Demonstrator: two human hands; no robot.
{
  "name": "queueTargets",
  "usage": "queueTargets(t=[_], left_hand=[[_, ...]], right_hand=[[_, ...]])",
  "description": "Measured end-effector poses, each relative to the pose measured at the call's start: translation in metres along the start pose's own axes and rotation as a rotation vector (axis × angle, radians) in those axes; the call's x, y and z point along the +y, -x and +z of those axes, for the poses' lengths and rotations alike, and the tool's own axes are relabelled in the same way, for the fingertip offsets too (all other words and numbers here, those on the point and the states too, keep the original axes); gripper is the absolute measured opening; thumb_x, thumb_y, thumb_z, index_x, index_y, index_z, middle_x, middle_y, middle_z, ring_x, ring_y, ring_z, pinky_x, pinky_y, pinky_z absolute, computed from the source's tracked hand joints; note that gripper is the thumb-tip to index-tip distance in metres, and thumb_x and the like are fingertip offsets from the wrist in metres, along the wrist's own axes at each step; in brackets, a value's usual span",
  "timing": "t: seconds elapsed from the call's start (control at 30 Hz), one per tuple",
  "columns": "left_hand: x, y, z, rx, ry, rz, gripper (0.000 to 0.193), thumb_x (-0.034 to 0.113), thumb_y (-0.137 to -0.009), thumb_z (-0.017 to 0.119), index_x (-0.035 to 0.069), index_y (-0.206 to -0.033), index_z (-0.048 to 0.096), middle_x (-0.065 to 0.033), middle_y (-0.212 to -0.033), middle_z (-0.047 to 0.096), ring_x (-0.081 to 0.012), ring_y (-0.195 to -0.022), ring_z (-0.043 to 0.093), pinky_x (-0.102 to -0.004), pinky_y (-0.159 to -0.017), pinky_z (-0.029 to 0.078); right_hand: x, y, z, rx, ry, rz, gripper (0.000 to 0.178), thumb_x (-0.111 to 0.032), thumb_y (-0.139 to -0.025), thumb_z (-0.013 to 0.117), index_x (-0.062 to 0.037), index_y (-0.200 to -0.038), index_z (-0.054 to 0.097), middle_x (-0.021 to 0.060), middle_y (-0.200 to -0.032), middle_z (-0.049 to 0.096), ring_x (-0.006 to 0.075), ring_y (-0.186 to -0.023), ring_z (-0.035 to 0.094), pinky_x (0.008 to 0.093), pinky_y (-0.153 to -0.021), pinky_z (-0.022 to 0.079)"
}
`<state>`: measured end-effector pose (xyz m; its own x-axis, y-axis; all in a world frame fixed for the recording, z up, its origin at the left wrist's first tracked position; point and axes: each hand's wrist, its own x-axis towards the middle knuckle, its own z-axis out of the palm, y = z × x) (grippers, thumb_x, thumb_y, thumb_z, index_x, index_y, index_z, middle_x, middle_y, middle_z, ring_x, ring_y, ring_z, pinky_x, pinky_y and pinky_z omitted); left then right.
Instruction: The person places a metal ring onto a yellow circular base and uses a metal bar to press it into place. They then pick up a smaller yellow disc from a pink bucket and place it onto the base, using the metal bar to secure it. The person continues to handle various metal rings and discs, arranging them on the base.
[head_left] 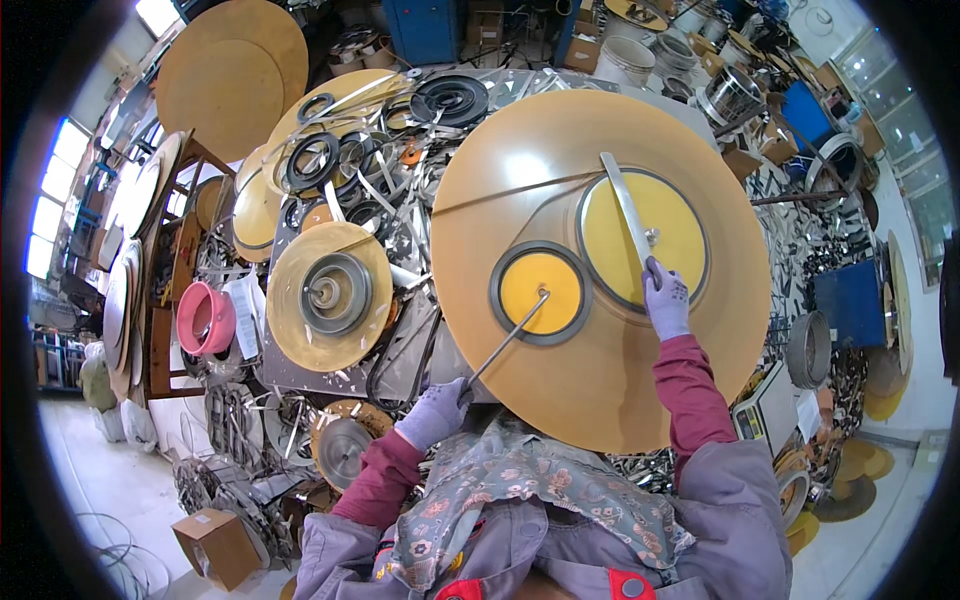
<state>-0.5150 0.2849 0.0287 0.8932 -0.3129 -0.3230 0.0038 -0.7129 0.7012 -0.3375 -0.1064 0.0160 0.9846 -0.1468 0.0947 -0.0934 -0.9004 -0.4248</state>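
Note:
A large round tan disc point(640, 400) lies in front of me on the workbench. On it sit two yellow discs ringed in dark material, a small one point(527, 285) to the left and a bigger one point(680, 235) to the right. My left hand point(437, 412), in a pale purple glove, is closed round the near end of a thin metal rod point(508, 338); its far tip meets the small disc's centre. My gloved right hand point(666, 300) grips the lower end of a flat metal bar point(626, 205) lying across the bigger disc, beside its centre bolt.
Left of the big disc stands a smaller tan disc point(285, 325) bearing a grey metal ring point(358, 290). Metal strips and black rings point(450, 100) crowd the bench behind. A pink basin point(205, 318) is farther left, and a scale point(765, 410) stands at the near right.

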Motion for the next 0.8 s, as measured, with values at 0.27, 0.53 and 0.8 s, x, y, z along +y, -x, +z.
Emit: queueTargets(t=[0.27,0.53,0.8], left_hand=[[0.006,0.0,0.0,-0.012,0.036,-0.052,0.017,0.015,-0.089,0.053,-0.002,-0.09,0.056,-0.027,-0.083,0.061,-0.0461,-0.083,0.059,-0.0498,-0.071,0.046],[0.005,0.001,0.005,-0.016,0.009,-0.031,0.017,0.016,-0.091,0.051,0.0,-0.09,0.055,-0.0254,-0.079,0.061,-0.045,-0.079,0.06,-0.0519,-0.07,0.046],[0.003,0.0,0.005,0.007,0.02,-0.035,0.016,0.016,-0.09,0.053,0.0,-0.092,0.054,-0.0261,-0.08,0.061,-0.0452,-0.08,0.06,-0.0523,-0.07,0.046]], right_hand=[[-0.001,0.0,-0.002,-0.027,0.021,0.015,0.034,-0.029,-0.09,0.057,-0.0132,-0.12,0.061,0.0209,-0.096,0.06,0.0371,-0.089,0.061,0.0454,-0.079,0.049],[0.003,-0.001,0.001,-0.001,-0.006,-0.006,0.034,-0.026,-0.09,0.058,-0.011,-0.12,0.061,0.0215,-0.094,0.06,0.0374,-0.089,0.061,0.0449,-0.079,0.049],[-0.001,0.0,-0.001,-0.002,0.01,-0.003,0.033,-0.026,-0.09,0.057,-0.0109,-0.119,0.061,0.0217,-0.093,0.06,0.0374,-0.088,0.061,0.0455,-0.078,0.049]])
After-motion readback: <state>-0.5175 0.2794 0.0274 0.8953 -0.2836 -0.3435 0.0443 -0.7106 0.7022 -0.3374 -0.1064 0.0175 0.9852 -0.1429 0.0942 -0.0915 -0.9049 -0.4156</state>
